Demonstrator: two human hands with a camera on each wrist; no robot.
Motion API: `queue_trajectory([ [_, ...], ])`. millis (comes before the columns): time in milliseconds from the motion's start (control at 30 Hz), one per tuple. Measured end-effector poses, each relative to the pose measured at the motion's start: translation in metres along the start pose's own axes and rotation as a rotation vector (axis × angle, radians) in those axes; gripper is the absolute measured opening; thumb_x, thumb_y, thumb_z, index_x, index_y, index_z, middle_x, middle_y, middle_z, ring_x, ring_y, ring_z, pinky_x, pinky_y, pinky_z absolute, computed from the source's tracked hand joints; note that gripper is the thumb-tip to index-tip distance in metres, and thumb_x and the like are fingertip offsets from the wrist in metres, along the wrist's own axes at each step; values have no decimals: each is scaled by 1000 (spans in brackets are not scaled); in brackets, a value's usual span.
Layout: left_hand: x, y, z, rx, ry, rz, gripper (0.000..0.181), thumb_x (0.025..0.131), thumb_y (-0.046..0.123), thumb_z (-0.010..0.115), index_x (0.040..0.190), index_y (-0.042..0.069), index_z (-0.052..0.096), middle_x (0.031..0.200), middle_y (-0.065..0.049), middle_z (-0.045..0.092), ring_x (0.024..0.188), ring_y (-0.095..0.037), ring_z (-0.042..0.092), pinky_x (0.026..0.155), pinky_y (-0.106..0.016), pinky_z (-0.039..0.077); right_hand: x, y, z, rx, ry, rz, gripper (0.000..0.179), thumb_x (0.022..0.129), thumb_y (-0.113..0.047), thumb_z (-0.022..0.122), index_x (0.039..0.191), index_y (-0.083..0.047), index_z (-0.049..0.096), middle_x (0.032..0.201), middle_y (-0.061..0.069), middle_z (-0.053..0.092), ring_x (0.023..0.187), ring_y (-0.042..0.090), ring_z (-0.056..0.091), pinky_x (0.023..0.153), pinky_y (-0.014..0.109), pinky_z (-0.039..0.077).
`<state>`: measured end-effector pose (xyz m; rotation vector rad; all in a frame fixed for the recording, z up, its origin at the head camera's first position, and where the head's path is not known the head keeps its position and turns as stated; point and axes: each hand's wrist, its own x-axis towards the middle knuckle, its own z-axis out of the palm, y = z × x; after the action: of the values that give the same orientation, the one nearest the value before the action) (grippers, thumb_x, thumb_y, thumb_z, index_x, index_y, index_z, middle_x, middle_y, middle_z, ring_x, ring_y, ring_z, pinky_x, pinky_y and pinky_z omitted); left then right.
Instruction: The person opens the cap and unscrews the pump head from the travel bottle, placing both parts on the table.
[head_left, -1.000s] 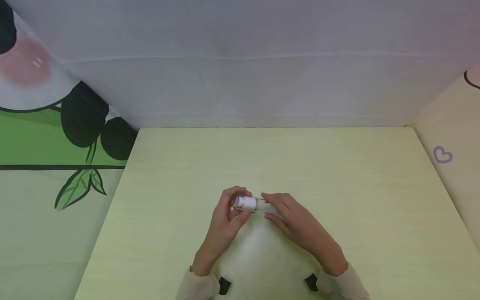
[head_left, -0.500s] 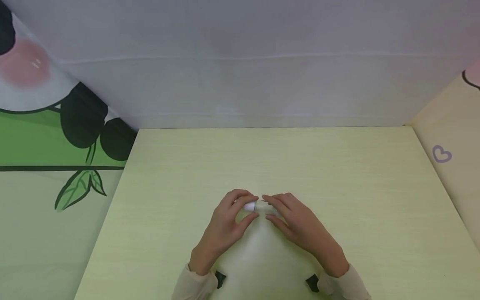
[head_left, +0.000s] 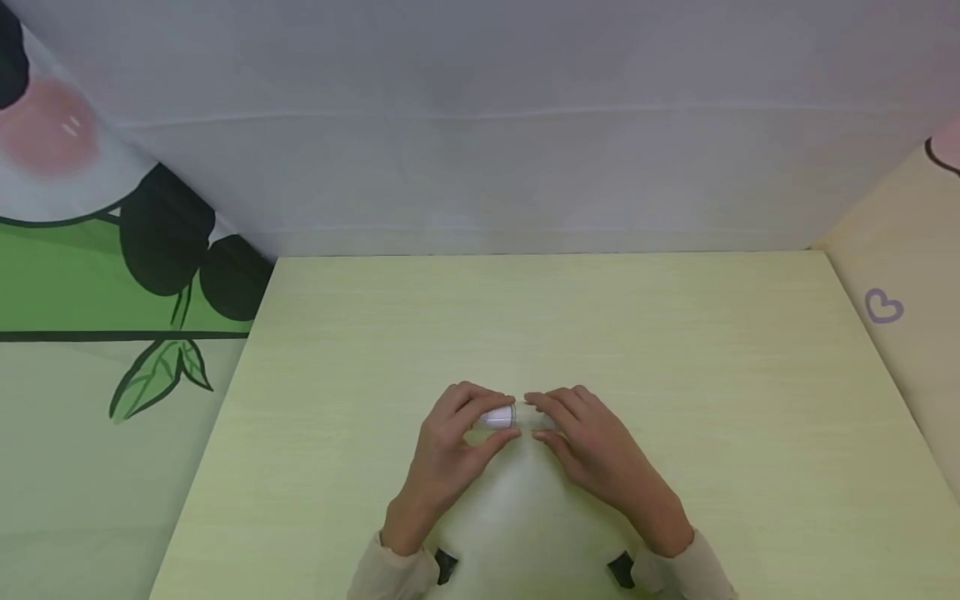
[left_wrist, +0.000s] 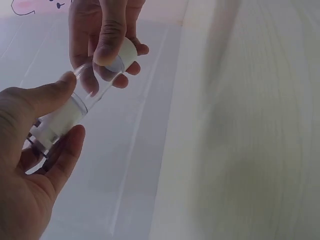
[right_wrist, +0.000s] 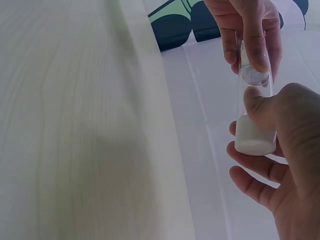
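A slim clear cylinder (head_left: 498, 417), like a small bottle, is held sideways above the table between both hands. Its right end carries a white cap (right_wrist: 254, 137), and a white section (left_wrist: 62, 120) shows inside its left end. My left hand (head_left: 450, 446) grips the left end between thumb and fingers, which partly cover it. My right hand (head_left: 592, 433) pinches the cylinder near the cap, thumb on one side and fingers on the other. Clear wall shows between the hands in both wrist views. Some dark detail at the left end is too blurred to make out.
A pale wooden table (head_left: 637, 333) spreads beneath the hands. Behind it hangs a grey-white cloth (head_left: 480, 175). A printed panel (head_left: 75, 375) borders the left side and a beige panel (head_left: 900, 367) the right. Small dark pieces (head_left: 446, 567) sit by the sleeve cuffs.
My left fingers have shifted right and now cover more of the cylinder's left end, which showed plainly a second ago. The right hand has stayed almost in place.
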<state>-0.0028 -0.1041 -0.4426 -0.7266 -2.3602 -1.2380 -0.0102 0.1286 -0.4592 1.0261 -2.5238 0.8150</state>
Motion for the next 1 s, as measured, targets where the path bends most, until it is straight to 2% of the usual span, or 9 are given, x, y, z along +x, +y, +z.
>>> queue_trajectory([
  [67, 0, 1, 1, -39, 4, -82, 48, 77, 12, 93, 119, 11, 70, 111, -1, 72, 102, -16, 66, 86, -23, 53, -1, 0, 1, 5, 7, 11, 44, 97, -22, 74, 137, -9, 62, 119, 3, 69, 100, 18, 60, 83, 34, 53],
  [133, -1, 2, 3, -118, 10, -192, 53, 78, 10, 92, 124, 9, 66, 115, -2, 73, 105, -15, 67, 87, -21, 54, -1, -1, 2, 11, 11, 28, 43, 100, -24, 71, 138, -9, 62, 121, 3, 69, 102, 18, 61, 84, 35, 53],
  [267, -2, 4, 10, -399, 54, -396, 58, 82, 1, 86, 132, 4, 58, 123, -11, 72, 115, -12, 67, 98, -18, 55, -1, -2, 4, 28, 32, 42, 45, 100, -26, 71, 139, -8, 60, 122, 3, 70, 105, 18, 62, 86, 36, 54],
  [367, -2, 4, 16, -598, 95, -469, 52, 90, -2, 77, 137, 2, 54, 127, -18, 67, 121, -13, 65, 102, -20, 54, -1, -2, 5, 39, 44, 47, 46, 99, -26, 72, 140, -8, 59, 121, 2, 70, 107, 18, 63, 86, 36, 55],
  [467, -4, 3, 20, -699, 115, -468, 46, 97, -1, 68, 141, 2, 52, 129, -19, 66, 125, -15, 65, 102, -21, 54, -1, -3, 6, 51, 45, 54, 46, 99, -26, 72, 139, -7, 60, 120, 3, 70, 107, 18, 63, 86, 36, 54],
  [633, -7, 0, 22, -772, 122, -419, 39, 105, 4, 58, 143, 1, 49, 127, -7, 66, 123, -19, 69, 102, -25, 56, -1, -4, 8, 70, 58, 49, 48, 96, -23, 76, 138, -6, 61, 118, 3, 71, 104, 18, 64, 84, 36, 55],
  [833, -9, -4, 21, -772, 129, -362, 33, 108, 12, 50, 137, -3, 48, 122, -1, 64, 117, -16, 72, 95, -26, 59, -2, -6, 13, 102, 40, 29, 45, 99, -24, 72, 138, -6, 60, 117, 2, 69, 103, 17, 63, 84, 34, 56],
  [1000, -10, -8, 18, -747, 98, -407, 34, 109, 17, 48, 134, -4, 47, 119, -1, 65, 114, -13, 74, 92, -25, 60, -4, -8, 15, 113, 10, 47, 43, 105, -34, 62, 138, -7, 60, 117, 2, 68, 103, 15, 63, 85, 32, 57],
])
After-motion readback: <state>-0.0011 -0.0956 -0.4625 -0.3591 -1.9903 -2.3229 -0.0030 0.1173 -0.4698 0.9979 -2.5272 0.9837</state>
